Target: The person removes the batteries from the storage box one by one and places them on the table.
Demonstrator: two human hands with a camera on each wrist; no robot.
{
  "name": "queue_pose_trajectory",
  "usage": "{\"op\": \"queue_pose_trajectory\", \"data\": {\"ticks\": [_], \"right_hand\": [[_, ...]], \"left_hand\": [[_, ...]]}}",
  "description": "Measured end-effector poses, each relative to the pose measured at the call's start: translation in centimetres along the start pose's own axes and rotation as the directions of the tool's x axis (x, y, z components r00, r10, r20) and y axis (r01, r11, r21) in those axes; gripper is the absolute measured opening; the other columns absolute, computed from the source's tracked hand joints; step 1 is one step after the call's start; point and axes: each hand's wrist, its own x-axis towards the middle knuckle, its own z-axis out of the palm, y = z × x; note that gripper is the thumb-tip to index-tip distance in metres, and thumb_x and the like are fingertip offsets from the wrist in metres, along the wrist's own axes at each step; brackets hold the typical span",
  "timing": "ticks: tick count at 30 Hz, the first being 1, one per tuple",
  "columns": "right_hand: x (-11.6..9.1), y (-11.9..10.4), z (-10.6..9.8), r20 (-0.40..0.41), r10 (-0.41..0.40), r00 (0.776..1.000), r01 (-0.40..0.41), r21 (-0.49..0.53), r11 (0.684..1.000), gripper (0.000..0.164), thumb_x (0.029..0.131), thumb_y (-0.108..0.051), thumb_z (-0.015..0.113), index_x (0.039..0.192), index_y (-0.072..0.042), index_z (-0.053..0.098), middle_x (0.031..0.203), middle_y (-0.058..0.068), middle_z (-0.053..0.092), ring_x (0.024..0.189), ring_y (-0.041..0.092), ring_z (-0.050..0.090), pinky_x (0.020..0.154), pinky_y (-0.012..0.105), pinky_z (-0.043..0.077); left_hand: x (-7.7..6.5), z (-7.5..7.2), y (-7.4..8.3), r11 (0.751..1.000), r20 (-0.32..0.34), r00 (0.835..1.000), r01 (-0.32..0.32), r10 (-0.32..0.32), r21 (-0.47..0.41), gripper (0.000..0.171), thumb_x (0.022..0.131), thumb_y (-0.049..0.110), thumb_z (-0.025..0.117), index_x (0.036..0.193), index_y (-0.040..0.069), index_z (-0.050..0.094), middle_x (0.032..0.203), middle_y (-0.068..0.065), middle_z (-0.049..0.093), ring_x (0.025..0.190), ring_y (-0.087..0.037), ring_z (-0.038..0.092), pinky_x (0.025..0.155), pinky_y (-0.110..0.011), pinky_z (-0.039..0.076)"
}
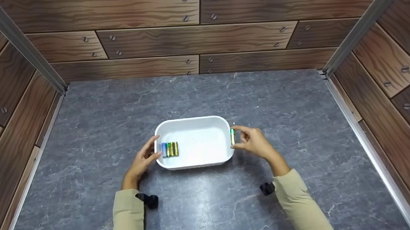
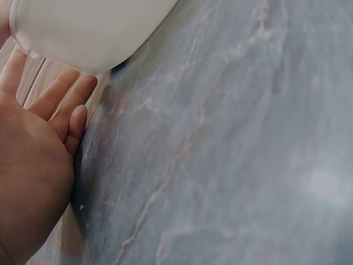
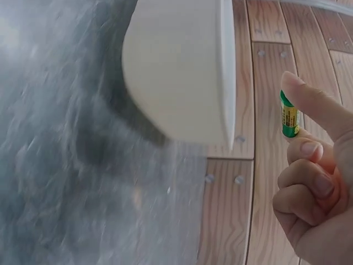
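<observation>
1. Beige sleeves lie nearest the head camera, with black wrist cameras beside the cuffs.
2. Of the person's hands, the left hand touches the left end of a white tub with fingers extended, thumb and forefinger on its rim.
3. The right hand pinches a green-and-yellow battery between thumb and forefinger, other fingers curled, just beside the tub's right rim.
4. Inside the tub, near its left end, four batteries lie side by side: one bluish, the others green and gold.
5. Grey marbled table spreads beneath; wood-patterned walls enclose it.
</observation>
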Motion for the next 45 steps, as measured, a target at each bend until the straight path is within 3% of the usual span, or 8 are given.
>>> {"op": "queue_pose_trajectory", "data": {"ticks": [7,24,34,39,45], "right_hand": [[-0.4,2.1,-0.6,0.021,0.082,0.996,-0.082,-0.003,0.997,0.059,0.074,-0.012,0.081,0.128,0.002,0.059,0.061,-0.006,0.039,0.055,0.004,0.033,0.06,0.019,0.036],[0.6,6.0,0.6,0.074,0.152,0.986,-0.146,-0.07,0.987,0.057,0.075,-0.008,0.081,0.126,0.005,0.059,0.062,-0.005,0.041,0.055,0.009,0.036,0.053,0.02,0.031],[1.3,7.3,1.3,0.076,0.192,0.978,-0.183,-0.12,0.976,0.06,0.072,-0.012,0.083,0.126,0.004,0.06,0.063,-0.004,0.045,0.055,0.008,0.039,0.052,0.02,0.033],[1.4,7.6,1.5,0.081,0.189,0.979,-0.177,-0.133,0.975,0.06,0.072,-0.013,0.083,0.125,0.004,0.06,0.06,-0.006,0.045,0.052,0.006,0.04,0.05,0.02,0.033],[1.4,7.6,1.6,0.084,0.197,0.977,-0.187,-0.112,0.976,0.063,0.07,-0.012,0.083,0.126,0.003,0.059,0.059,-0.006,0.045,0.051,0.007,0.04,0.05,0.02,0.034]], "left_hand": [[0.0,0.0,0.0,1.0,0.0,1.0,-0.005,0.005,-0.001,0.061,0.092,0.0,0.058,0.149,0.007,0.036,0.143,-0.024,0.048,0.12,-0.021,0.053,0.09,-0.018,0.046],[0.0,0.0,-0.2,0.999,0.017,1.0,0.003,-0.002,-0.036,0.063,0.092,-0.001,0.058,0.15,0.005,0.033,0.142,-0.028,0.047,0.108,-0.016,0.057,0.084,-0.021,0.05],[0.0,-0.1,-0.1,0.999,0.009,1.0,0.003,-0.003,-0.032,0.064,0.091,0.0,0.059,0.15,0.006,0.034,0.141,-0.028,0.048,0.105,-0.015,0.057,0.084,-0.021,0.05],[0.0,0.0,-0.1,1.0,0.006,1.0,0.003,-0.003,-0.029,0.063,0.091,-0.001,0.058,0.15,0.007,0.035,0.145,-0.025,0.046,0.113,-0.021,0.056,0.087,-0.021,0.049],[0.0,0.1,-0.1,1.0,-0.015,1.0,0.026,-0.026,0.006,0.062,0.092,0.003,0.06,0.149,0.009,0.036,0.145,-0.024,0.047,0.113,-0.019,0.057,0.088,-0.02,0.047]]}}
